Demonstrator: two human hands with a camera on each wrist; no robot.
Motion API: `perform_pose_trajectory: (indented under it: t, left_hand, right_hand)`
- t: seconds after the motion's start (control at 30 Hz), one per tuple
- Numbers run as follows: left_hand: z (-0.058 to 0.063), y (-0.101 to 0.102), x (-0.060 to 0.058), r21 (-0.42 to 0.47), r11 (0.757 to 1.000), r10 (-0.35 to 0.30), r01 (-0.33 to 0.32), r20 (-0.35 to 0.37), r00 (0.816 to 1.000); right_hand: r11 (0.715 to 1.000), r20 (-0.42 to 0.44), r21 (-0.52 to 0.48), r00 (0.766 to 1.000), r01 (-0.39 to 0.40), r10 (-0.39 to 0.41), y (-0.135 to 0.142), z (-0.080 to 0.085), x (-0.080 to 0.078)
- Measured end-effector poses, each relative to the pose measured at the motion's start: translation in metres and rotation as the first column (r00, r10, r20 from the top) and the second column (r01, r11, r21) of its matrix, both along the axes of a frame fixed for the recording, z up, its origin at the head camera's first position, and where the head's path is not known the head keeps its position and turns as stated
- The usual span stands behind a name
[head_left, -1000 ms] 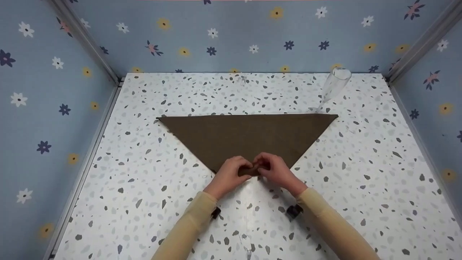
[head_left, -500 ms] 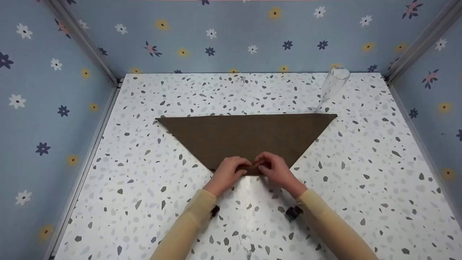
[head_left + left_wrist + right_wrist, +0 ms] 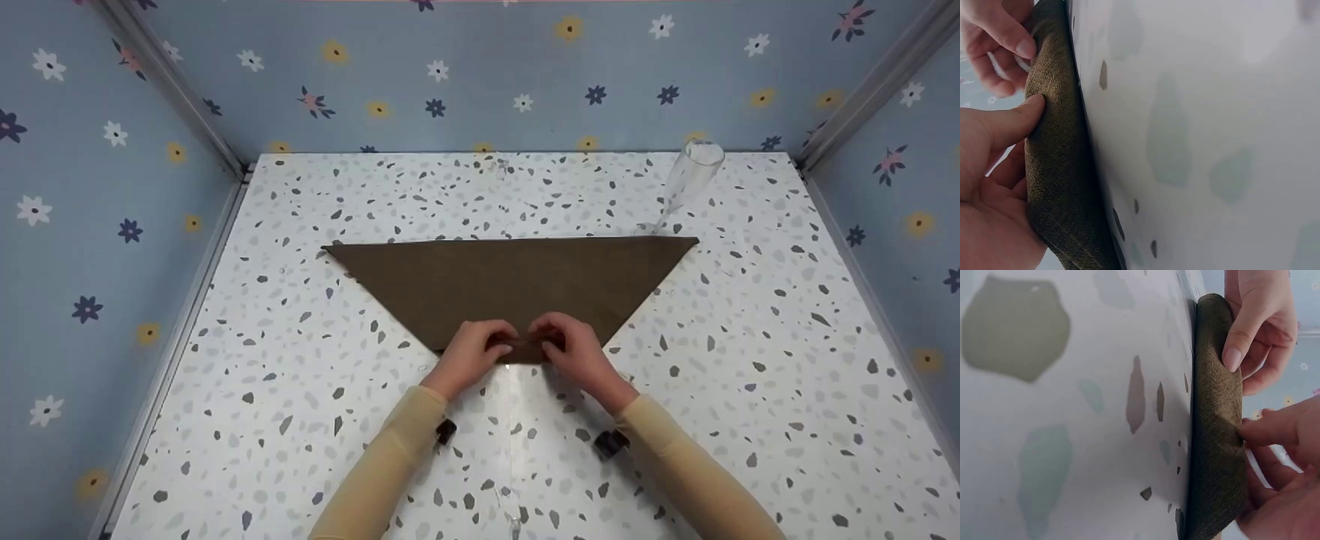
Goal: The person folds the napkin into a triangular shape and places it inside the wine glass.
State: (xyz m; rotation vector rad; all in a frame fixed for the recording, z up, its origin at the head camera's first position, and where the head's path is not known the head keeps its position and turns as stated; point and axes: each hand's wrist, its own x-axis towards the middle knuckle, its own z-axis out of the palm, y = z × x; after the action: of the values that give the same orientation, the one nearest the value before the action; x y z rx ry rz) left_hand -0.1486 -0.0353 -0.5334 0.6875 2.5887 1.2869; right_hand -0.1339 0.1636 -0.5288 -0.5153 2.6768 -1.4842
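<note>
A brown cloth napkin (image 3: 517,285) lies on the table with its long straight edge at the far side and slanting sides narrowing toward me. Its near edge is turned over into a thick roll (image 3: 1058,146). My left hand (image 3: 469,352) holds this roll left of its middle, thumb on the near face and fingers curled over the top. A short gap to the right, my right hand (image 3: 577,352) grips the same roll in the same way. In the right wrist view, the thumb of the right hand (image 3: 1286,467) presses into the rolled cloth (image 3: 1216,422).
A clear stemmed glass (image 3: 691,180) stands just beyond the napkin's far right corner. The speckled white table (image 3: 750,360) is bounded by flowered blue panels (image 3: 480,75) at the back and sides. Dark wrist-worn devices (image 3: 611,442) show below both forearms.
Both hands stay on the near edge of the napkin. The left thumb has drawn back slightly and to the left, so the gap between the hands is a little wider.
</note>
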Motion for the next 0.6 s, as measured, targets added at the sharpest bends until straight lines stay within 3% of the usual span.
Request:
perform_pose_trajectory:
  t: [0.13, 0.3, 0.43, 0.6]
  left_hand:
    - [-0.001, -0.001, -0.004, 0.038, 0.999, -0.006, 0.006, 0.014, 1.0]
    - [-0.002, -0.001, -0.008, 0.049, 0.999, -0.007, 0.005, 0.023, 1.0]
    - [-0.001, 0.0, -0.009, -0.002, 1.0, 0.007, -0.007, 0.022, 1.0]
    - [-0.001, 0.001, -0.009, -0.043, 0.999, 0.004, -0.007, -0.066, 0.998]
  right_hand:
    - [0.997, -0.019, -0.02, 0.998, -0.068, 0.068, -0.001, 0.0, 0.0]
    - [0.989, -0.035, 0.094, 0.993, -0.111, 0.114, -0.002, -0.007, -0.002]
    - [0.979, -0.077, 0.158, 0.987, -0.128, 0.141, -0.002, -0.01, -0.006]
    - [0.977, -0.015, 0.158, 0.989, -0.14, 0.144, -0.001, -0.01, -0.008]
